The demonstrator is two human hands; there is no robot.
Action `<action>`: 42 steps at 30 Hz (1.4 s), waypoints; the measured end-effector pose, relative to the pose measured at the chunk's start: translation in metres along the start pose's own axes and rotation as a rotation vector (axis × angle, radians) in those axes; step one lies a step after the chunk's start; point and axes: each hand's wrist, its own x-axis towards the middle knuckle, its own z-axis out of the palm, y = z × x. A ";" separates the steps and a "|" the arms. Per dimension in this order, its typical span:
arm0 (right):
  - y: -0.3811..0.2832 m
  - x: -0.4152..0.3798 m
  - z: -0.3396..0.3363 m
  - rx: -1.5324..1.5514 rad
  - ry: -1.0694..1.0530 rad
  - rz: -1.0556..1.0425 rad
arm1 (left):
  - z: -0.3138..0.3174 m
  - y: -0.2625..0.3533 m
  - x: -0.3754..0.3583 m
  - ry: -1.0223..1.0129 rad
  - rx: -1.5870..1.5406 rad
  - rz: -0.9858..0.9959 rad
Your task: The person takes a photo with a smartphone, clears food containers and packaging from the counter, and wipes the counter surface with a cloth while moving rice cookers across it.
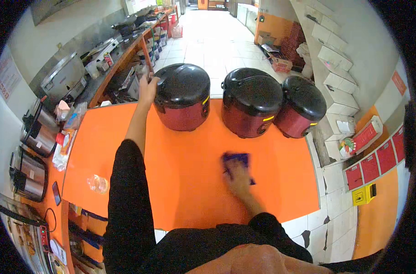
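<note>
My left hand (147, 86) is at the left side of a rice cooker (183, 112) with a black lid and dark red body, its fingers closed around the edge, where the handle would be. That grip is partly blurred. Under my right hand (238, 176) lies a dark blue cloth (231, 158), pressed against the orange tabletop (185, 182) and smeared by motion. Two more rice cookers, one in the middle (251, 118) and one at the right (297, 116), stand close together along the far edge.
A crumpled clear plastic piece (97, 183) lies on the table's left part. Left of it are a phone (56, 193) and steel pressure cookers (29, 176). A cluttered counter (121, 52) runs along the left wall. White steps (338, 84) rise at the right.
</note>
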 end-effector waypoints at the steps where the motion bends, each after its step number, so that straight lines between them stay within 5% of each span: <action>1: -0.003 -0.012 0.020 -0.049 -0.018 -0.212 | 0.006 -0.011 0.015 -0.005 0.189 0.098; 2: -0.002 -0.019 0.034 -0.098 -0.032 -0.423 | 0.011 -0.013 0.023 -0.010 0.377 0.199; 3: 0.002 -0.017 0.026 -0.054 -0.047 -0.424 | 0.013 0.020 0.003 -0.090 0.255 0.093; 5: 0.017 -0.017 -0.002 0.038 -0.077 -0.422 | 0.027 0.013 -0.005 -0.111 0.265 0.201; 7: 0.061 -0.010 -0.028 -0.040 -0.095 -0.139 | 0.037 0.004 -0.010 -0.081 0.331 0.247; 8: 0.087 -0.012 -0.031 -0.151 0.196 -0.129 | 0.039 0.004 -0.014 -0.077 0.352 0.258; 10: 0.117 -0.011 -0.062 -0.024 0.308 0.220 | 0.039 0.016 -0.025 -0.074 0.392 0.273; 14: 0.154 0.007 -0.016 -0.513 0.566 0.602 | 0.043 0.027 -0.039 -0.099 0.409 0.255; 16: 0.106 0.040 0.025 -0.423 0.270 0.794 | 0.048 0.028 -0.046 -0.108 0.351 0.266; 18: 0.035 0.051 0.100 -0.443 0.289 0.234 | 0.061 0.033 -0.059 -0.109 0.310 0.264; 22: -0.106 0.050 0.137 0.077 -0.036 -0.408 | 0.071 0.044 -0.073 -0.144 0.333 0.228; 26: -0.071 0.018 0.131 0.261 -0.022 -0.803 | 0.061 0.046 -0.080 -0.220 0.157 0.133; 27: -0.067 0.045 0.058 0.191 -0.430 -0.598 | 0.056 0.033 -0.078 -0.179 0.194 0.247; 31: 0.140 0.030 -0.052 -0.211 0.250 -0.057 | 0.004 0.034 -0.138 -0.103 -0.232 0.241; 34: 0.321 -0.028 -0.093 -0.464 0.666 0.441 | -0.053 0.023 -0.221 -0.048 -0.226 0.101; 37: 0.256 -0.021 -0.087 -0.480 0.549 0.891 | -0.107 -0.006 -0.306 -0.010 -0.143 0.007; 40: 0.323 -0.005 0.090 -0.864 0.389 0.383 | -0.150 -0.016 -0.380 0.071 -0.161 -0.236; 42: 0.181 -0.033 0.180 -1.052 0.299 -0.239 | -0.176 -0.020 -0.419 0.142 -0.145 -0.269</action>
